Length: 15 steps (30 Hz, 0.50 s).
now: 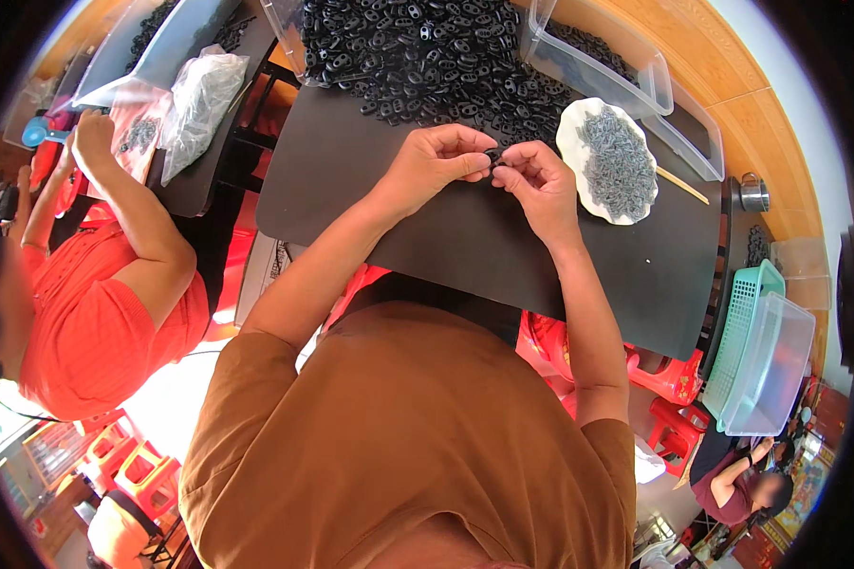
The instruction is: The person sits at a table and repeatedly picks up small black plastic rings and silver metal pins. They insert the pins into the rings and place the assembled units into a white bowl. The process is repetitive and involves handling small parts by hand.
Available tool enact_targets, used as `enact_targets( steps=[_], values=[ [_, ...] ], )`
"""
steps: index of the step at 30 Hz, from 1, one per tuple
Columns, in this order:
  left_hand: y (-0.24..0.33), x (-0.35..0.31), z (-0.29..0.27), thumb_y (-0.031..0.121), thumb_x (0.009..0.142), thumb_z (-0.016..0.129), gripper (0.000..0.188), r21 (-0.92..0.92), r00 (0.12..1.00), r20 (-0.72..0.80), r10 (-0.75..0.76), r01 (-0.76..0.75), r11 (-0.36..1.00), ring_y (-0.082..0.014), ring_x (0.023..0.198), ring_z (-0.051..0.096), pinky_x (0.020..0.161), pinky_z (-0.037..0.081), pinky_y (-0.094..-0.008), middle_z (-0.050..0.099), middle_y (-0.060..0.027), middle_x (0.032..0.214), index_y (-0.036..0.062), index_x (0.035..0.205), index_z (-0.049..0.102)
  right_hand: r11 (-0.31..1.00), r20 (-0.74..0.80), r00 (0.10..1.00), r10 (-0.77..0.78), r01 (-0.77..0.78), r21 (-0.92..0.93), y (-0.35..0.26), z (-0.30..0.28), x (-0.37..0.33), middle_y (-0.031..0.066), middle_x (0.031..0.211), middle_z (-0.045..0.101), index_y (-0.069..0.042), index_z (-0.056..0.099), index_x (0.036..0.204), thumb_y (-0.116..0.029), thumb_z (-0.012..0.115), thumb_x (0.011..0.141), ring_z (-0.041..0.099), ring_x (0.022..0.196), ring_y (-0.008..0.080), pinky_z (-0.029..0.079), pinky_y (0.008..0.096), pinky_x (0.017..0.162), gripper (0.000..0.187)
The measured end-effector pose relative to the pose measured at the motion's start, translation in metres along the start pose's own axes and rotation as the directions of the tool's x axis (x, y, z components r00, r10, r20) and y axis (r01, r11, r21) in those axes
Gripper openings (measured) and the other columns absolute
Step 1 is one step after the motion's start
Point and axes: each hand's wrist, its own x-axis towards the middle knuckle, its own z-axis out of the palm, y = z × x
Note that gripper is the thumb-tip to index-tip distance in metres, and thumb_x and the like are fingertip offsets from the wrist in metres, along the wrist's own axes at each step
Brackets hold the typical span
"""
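From the head camera, both hands meet over the black desk point(503, 247), just in front of a large heap of small black ring-shaped parts point(427, 52). The left hand point(436, 161) pinches one small black part point(492, 155) between thumb and fingertips, and the right hand point(538, 180) pinches the same piece from the other side, so the two sets of fingertips touch around it. The part is held just above the desk surface, between the heap and the person's body.

To the right of the right hand lies a white oval plate point(579, 119) heaped with small grey metal pieces point(619, 163); a thin wooden stick point(683, 186) lies just beyond its far edge. Behind the plate stand clear plastic tubs point(636, 81), one holding more black parts. At the desk's right end a green basket point(742, 322) and a clear bin point(778, 365) lean against each other.

On the left, another person in a red top point(95, 322) reaches towards a second dark desk bearing a crumpled clear bag point(199, 95).
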Motion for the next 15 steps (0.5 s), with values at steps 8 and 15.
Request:
enact_targets(
  steps=[8,15],
  values=[
    [0.002,-0.004,0.001,0.005,0.089,0.068,0.023,0.238,0.999,0.005,0.048,-0.048,0.97,-0.0069,0.081,0.063,0.075,0.053,-0.022,0.069,-0.0023,0.091,-0.0025,0.111,0.068,0.997,-0.055,0.997,-0.054,0.051,-0.054,0.011,0.009,-0.001,0.0001,0.082,0.066,-0.003,0.062,0.094,0.001,0.073,0.084,0.064,0.074,0.0058,0.051,0.0204,0.065,0.016],
    [0.01,-0.012,0.003,0.003,0.087,0.068,0.012,0.562,0.985,-0.011,0.174,-0.138,0.816,-0.0099,0.078,0.067,0.071,0.055,-0.025,0.071,-0.0058,0.087,-0.0021,0.099,0.067,0.877,-0.038,0.987,-0.157,0.122,-0.466,0.003,0.017,-0.001,0.0047,0.078,0.065,-0.003,0.062,0.09,-0.001,0.077,0.076,0.063,0.068,0.0117,0.05,0.0269,0.061,0.02]
  ],
)
